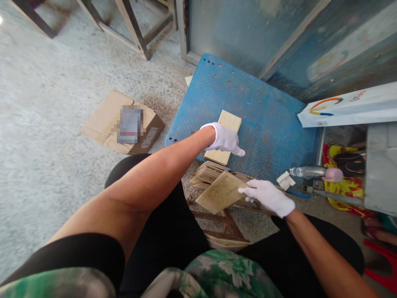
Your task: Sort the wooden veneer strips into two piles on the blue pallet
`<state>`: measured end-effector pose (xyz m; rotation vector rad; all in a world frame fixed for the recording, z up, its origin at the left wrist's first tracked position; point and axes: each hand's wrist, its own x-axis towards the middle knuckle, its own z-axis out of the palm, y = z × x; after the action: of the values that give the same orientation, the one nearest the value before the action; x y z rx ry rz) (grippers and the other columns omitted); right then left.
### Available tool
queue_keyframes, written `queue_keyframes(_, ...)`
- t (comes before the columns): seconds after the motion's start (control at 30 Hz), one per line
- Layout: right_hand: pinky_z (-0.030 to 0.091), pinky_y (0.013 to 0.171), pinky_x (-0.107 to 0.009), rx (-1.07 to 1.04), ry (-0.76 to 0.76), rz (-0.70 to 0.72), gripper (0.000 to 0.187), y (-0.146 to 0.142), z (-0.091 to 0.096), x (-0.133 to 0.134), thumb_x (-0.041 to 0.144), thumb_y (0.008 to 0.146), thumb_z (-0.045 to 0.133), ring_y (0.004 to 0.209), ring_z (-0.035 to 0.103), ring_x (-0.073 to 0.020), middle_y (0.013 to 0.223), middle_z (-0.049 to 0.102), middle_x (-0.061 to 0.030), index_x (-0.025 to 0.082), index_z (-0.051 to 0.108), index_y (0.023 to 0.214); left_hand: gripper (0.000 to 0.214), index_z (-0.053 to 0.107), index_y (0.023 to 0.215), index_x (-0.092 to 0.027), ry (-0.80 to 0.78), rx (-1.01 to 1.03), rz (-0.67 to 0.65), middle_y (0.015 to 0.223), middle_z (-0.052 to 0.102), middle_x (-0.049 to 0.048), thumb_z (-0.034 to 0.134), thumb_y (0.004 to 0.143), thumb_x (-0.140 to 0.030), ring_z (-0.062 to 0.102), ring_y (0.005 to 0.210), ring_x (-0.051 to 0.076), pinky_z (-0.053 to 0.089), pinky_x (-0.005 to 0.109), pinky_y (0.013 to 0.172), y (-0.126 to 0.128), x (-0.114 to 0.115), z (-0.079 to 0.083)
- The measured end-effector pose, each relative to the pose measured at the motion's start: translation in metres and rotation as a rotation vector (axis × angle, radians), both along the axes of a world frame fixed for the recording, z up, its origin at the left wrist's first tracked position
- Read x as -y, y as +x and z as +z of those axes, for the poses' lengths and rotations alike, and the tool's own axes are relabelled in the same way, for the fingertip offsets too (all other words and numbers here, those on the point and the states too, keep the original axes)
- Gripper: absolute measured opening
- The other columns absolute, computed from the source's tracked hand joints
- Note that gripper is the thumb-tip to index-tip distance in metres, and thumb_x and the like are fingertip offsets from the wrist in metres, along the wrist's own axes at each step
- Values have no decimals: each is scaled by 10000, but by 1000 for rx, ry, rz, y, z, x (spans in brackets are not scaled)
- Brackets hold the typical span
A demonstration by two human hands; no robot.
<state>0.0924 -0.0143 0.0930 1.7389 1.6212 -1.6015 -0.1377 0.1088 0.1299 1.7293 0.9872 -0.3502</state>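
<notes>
My left hand (228, 138), in a white glove, lies over a pale yellow rectangular piece (230, 118) on the blue board (273, 120). One finger stretches out past the piece's right side; the other fingers are partly hidden under the hand. My right hand (269, 198), gloved too, pinches the right corner of a flat, tan, thin sheet (221, 193) that has dark smudges. This sheet is tilted over the board's near edge. Just behind it sit stacked brown, card-like pieces (211, 174), partly covered by the sheet.
A cardboard box (108, 116) with a blurred-out phone-like object (130, 124) stands on the floor at left. On the right are a crumpled white tissue (285, 181), a clear bottle with a pink cap (310, 172) and a long white box (350, 105). Wooden legs (130, 25) stand at upper left.
</notes>
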Motion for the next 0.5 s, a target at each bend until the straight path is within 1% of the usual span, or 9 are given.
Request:
queue_keyframes(0.03, 448, 556, -251, -29, -13, -113, 347, 6, 9, -11, 516, 752, 642, 589, 613, -153, 663, 666, -32, 170, 630, 768, 531, 661, 1112, -97, -89, 82, 51, 1012, 689, 153, 545, 809, -516, 612, 947, 266, 461, 362, 862, -2, -1, -3)
queue_keyframes(0.07, 457, 553, -251, -67, -9, -179, 371, 12, 19, -21, 517, 715, 680, 586, 615, -155, 669, 669, -38, 160, 638, 804, 546, 657, 1120, -122, -183, 167, 100, 991, 697, 131, 566, 781, -540, 615, 944, 255, 470, 348, 843, -5, -2, -7)
queue_keyframes(0.13, 461, 549, -246, -110, 59, -232, 402, 24, 36, -43, 518, 679, 721, 582, 617, -152, 677, 671, -49, 144, 640, 805, 573, 643, 1141, -174, -348, 304, 180, 978, 706, 93, 605, 728, -570, 617, 966, 239, 474, 325, 832, -9, -2, -12)
queue_keyframes(0.17, 456, 533, -242, -124, 84, -253, 408, 29, 44, -53, 521, 664, 734, 567, 611, -149, 663, 668, -50, 144, 634, 786, 583, 639, 1144, -192, -403, 351, 205, 978, 709, 81, 621, 707, -576, 617, 978, 234, 473, 319, 833, -11, -2, -13)
queue_keyframes(0.23, 442, 489, -234, -137, 117, -305, 416, 39, 56, -72, 529, 653, 746, 530, 593, -141, 637, 659, -45, 149, 621, 765, 579, 646, 1123, -198, -456, 405, 233, 970, 712, 72, 656, 672, -560, 621, 969, 227, 476, 310, 820, -12, -2, -16)
queue_keyframes(0.3, 418, 441, -221, -125, 155, -359, 423, 46, 64, -91, 523, 638, 764, 491, 570, -129, 609, 647, -35, 150, 622, 776, 512, 662, 1068, -173, -434, 447, 276, 950, 707, 69, 679, 674, -499, 628, 904, 207, 485, 288, 765, -10, -1, -19)
queue_keyframes(0.37, 403, 412, -206, -120, 198, -399, 430, 50, 67, -107, 509, 616, 786, 465, 557, -118, 584, 637, -30, 146, 633, 787, 388, 670, 987, -145, -377, 486, 355, 886, 690, 55, 658, 720, -426, 616, 801, 172, 486, 259, 685, -5, -2, -25)
queue_keyframes(0.43, 423, 418, -201, -168, 231, -426, 434, 51, 63, -123, 494, 592, 806, 462, 562, -115, 577, 636, -30, 141, 643, 787, 256, 663, 877, -139, -275, 482, 448, 762, 644, 25, 619, 767, -366, 577, 687, 135, 467, 233, 598, 1, -4, -33)
queue_keyframes(0.5, 458, 440, -206, -235, 249, -462, 438, 48, 53, -136, 479, 575, 820, 472, 576, -116, 606, 647, -34, 140, 646, 792, 183, 642, 784, -145, -149, 433, 516, 653, 575, -3, 597, 786, -323, 528, 601, 112, 430, 215, 526, 6, -7, -43)
